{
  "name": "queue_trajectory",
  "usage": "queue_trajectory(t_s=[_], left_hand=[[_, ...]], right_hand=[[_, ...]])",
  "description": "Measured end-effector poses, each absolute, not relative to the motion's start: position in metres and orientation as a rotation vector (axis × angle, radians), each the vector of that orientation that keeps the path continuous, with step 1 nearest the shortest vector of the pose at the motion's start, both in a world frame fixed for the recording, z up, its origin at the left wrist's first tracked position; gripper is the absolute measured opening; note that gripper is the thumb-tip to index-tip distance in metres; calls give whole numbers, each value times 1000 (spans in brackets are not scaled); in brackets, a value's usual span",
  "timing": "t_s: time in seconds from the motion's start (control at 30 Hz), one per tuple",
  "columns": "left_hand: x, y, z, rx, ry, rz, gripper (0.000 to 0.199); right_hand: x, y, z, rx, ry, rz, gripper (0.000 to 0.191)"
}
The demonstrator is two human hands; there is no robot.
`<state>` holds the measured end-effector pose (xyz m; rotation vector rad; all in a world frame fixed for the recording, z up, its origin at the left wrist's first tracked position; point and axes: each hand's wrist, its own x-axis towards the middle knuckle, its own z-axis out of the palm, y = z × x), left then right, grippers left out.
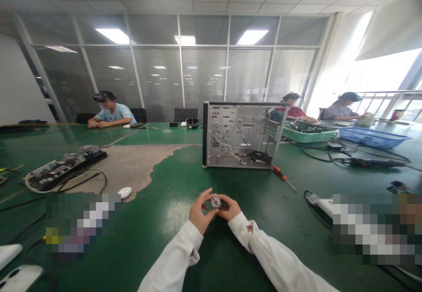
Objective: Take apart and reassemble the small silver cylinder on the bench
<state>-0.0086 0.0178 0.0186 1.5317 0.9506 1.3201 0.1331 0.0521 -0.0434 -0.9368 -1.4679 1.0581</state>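
Observation:
Between the fingertips of both hands is a small round metal part (216, 202) that looks like a small motor, its pale end face with a darker centre turned towards me. My left hand (199, 213) closes on its left side with thumb and fingers. From the right, my right hand (230, 208) grips the same part, fingers bent. Beyond the hands an open computer case (242, 136) stands upright, its inside facing me, with loose wires and a black part at the bottom. An orange-handled screwdriver (279, 173) lies by its lower right corner.
The green table (171, 182) has a torn patch at left. Power strips and cables (66, 166) lie left, more cables right. A green basket (310, 134) and a blue basket (372, 137) stand at right. Several people sit around the table, one person (112, 112) at far left.

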Motion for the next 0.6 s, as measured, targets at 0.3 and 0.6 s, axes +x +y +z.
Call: queue_trajectory(t_s=[0.3,0.6], left_hand=[[-8,19,10,1633,1069,1401,40],[-19,35,-7,1591,1226,1395,48]], right_hand=[[127,45,-38,-1055,-1566,765,47],[127,42,-35,-1074,-1474,841,50]])
